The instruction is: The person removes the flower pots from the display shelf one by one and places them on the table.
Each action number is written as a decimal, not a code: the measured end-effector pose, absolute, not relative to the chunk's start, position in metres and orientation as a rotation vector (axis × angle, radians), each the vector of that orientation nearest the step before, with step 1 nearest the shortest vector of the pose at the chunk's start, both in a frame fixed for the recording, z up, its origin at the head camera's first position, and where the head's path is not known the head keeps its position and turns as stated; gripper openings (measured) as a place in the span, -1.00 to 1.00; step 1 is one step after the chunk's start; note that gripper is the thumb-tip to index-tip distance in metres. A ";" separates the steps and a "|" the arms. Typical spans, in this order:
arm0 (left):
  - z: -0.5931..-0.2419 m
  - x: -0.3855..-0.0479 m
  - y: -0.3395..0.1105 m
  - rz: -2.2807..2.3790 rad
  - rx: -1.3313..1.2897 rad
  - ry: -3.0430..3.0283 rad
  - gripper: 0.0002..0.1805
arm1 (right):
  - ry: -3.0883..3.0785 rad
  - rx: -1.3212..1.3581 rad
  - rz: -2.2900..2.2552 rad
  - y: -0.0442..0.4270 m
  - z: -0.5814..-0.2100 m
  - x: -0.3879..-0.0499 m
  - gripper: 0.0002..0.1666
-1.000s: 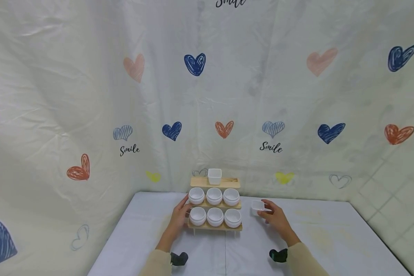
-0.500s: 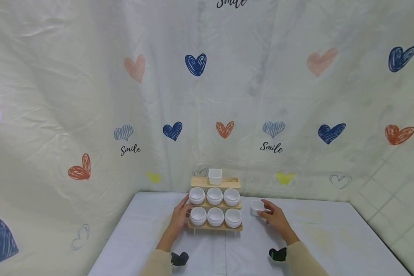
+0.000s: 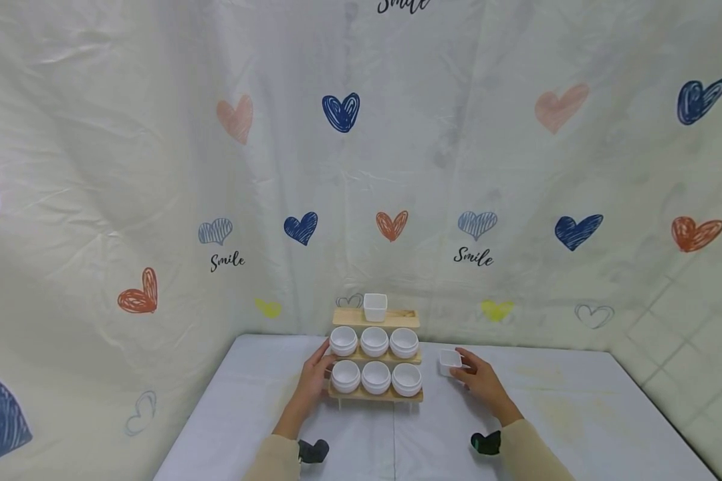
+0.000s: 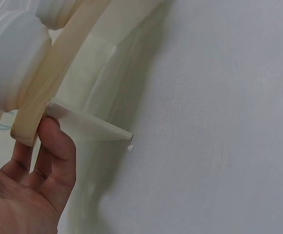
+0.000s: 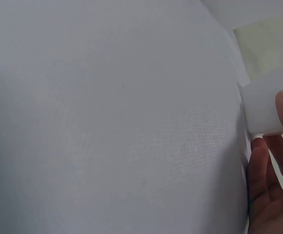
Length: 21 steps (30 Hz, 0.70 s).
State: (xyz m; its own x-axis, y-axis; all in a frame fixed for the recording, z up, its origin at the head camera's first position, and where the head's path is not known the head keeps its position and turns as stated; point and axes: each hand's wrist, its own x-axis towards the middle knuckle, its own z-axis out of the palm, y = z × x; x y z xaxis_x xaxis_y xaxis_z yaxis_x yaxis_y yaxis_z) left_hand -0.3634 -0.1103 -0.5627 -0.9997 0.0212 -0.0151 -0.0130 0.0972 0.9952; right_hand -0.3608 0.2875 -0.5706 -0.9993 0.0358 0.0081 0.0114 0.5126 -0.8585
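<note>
A tiered wooden rack (image 3: 376, 395) stands at the table's middle with several round white bowls (image 3: 375, 378) on its two lower tiers. One square white cup (image 3: 375, 308) sits on the top tier. My left hand (image 3: 310, 384) grips the rack's left side; in the left wrist view its fingers (image 4: 58, 141) curl at the wooden board's end (image 4: 27, 124), by a white leg. To the right of the rack, my right hand (image 3: 486, 386) holds another square white cup (image 3: 449, 361) between thumb and fingers, low at the table surface, as the right wrist view also shows the cup (image 5: 266, 105).
A white cloth covers the table (image 3: 553, 414), its far edge against a hanging curtain (image 3: 421, 174) printed with hearts and "Smile". Dark wrist-strap pieces (image 3: 313, 451) lie beside both sleeves.
</note>
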 end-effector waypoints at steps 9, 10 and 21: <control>-0.565 -0.365 -0.111 2.096 0.005 2.300 -0.34 | -2.731 -0.043 1.498 0.287 -0.573 -0.361 -0.18; -0.565 -0.365 -0.111 2.095 0.007 2.303 -0.34 | -2.736 -0.044 1.494 0.287 -0.573 -0.361 -0.18; -0.564 -0.363 -0.111 2.113 0.021 2.307 -0.32 | -2.758 -0.045 1.481 0.285 -0.571 -0.361 -0.16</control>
State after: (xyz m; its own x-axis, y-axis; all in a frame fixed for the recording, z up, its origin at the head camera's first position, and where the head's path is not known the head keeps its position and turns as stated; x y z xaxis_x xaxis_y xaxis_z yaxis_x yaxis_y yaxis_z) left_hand -0.3629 -0.1108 -0.5637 -0.9998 0.0185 -0.0001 0.0015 0.0877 0.9961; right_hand -0.3613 0.2851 -0.5715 -0.9995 0.0308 -0.0038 0.0202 0.5520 -0.8336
